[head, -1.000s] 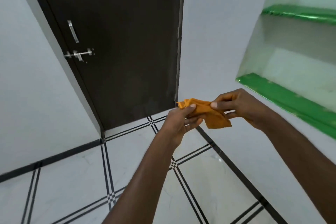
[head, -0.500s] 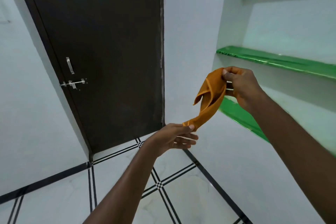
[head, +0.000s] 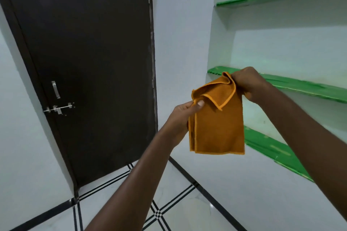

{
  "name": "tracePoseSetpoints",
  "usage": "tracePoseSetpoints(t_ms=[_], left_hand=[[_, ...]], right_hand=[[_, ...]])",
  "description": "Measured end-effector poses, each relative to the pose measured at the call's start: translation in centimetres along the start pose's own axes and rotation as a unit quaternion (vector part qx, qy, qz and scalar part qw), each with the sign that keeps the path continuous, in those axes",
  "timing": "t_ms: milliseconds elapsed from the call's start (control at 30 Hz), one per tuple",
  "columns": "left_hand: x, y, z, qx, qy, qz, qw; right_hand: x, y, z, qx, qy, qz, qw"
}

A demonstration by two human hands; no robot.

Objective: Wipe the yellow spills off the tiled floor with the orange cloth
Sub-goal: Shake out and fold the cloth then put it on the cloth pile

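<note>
Nearest the camera, two bare forearms reach up and forward from the bottom edge, over the tiled floor, white with thin black double lines crossing at small chequered knots. No yellow spill shows on the strip of floor in view.

The left hand pinches the left top edge of the orange cloth between thumb and fingers, thumbnail facing the camera. The right hand is higher and further right, fist closed on a bunched top corner. Between them the cloth hangs in the air, well above the floor, folded double, one corner flopped forward, its bottom hem roughly level.

Behind the cloth on the right, a wall niche carries three green shelves, and what shows of them is bare; the right hand overlaps the middle one's front edge. Farther left stands a dark brown door, closed, with a metal handle and a slide bolt, and a hook rail near its top.
</note>
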State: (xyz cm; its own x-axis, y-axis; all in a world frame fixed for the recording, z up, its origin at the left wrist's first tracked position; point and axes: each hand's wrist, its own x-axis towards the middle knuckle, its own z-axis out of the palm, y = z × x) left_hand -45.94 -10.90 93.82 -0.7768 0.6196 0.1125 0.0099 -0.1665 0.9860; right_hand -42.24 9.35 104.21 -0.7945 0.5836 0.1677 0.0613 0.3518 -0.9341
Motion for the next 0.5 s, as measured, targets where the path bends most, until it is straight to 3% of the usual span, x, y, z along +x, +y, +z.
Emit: tracePoseSetpoints(t_ms=[133, 267, 400, 500], left_hand=[[0.3, 1.2, -0.3, -0.017, -0.003, -0.081, 0.997], [0.8, 1.2, -0.4, -0.038, 0.024, -0.103, 0.994], [2.0, 0.8, -0.4, -0.056, 0.078, -0.128, 0.987], [2.5, 0.7, 0.2, -0.065, 0.119, -0.166, 0.977]], right_hand=[[1.5, 1.8, 1.1, -0.093, -0.029, 0.044, 0.994], [2.2, 3.4, 1.7, -0.158, -0.034, 0.054, 0.985], [0.4, 4.5, 2.0, -0.238, 0.079, -0.110, 0.962], [-2.7, 4.6, 3.3, -0.219, -0.015, -0.173, 0.960]])
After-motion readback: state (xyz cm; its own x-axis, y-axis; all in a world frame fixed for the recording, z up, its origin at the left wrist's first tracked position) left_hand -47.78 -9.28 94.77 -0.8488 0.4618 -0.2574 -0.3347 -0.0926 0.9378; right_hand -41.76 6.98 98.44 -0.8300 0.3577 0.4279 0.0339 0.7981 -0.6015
